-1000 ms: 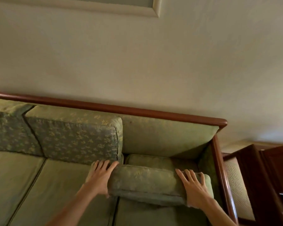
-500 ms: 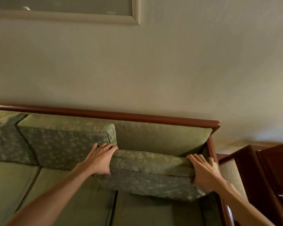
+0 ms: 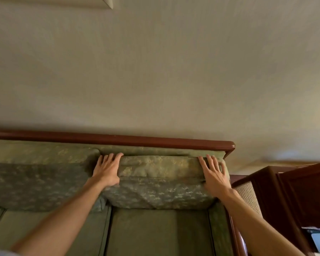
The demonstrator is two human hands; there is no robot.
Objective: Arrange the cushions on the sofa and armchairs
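**Right back cushion nearly seated, rest of the job unclear**

So here's where things stand. The right-end back cushion [image 3: 161, 183] is standing upright against the sofa [image 3: 155, 231] backrest, tucked under the wooden top rail [image 3: 118, 138] and snug in the corner by the right arm. Looks basically in place to me, just getting its last bit of squaring up.

Both hands are on its top edge. The left hand [image 3: 106, 171] sits at the left corner, right in the gap between this cushion and the middle cushion [image 3: 39, 180], with fingers fairly straight and reaching over the top. The right hand [image 3: 214, 177] lies flat on the right corner, fingers spread. Neither grip is really clenched on the fabric: it reads as pressing and patting with released, flat hands, not grasping.

Done so far, as far as I can see: the middle cushion beside it is upright too, and its top lines up roughly with this one. The seat cushions below lie flat.

Still left, my guess: a final push so the right cushion sits flush, since its top looks a little rumpled. The left end of the sofa is out of view, so no idea there. An armchair [image 3: 284, 196] shows at the right, but I can't see any cushion on it, so that part seems still to do.
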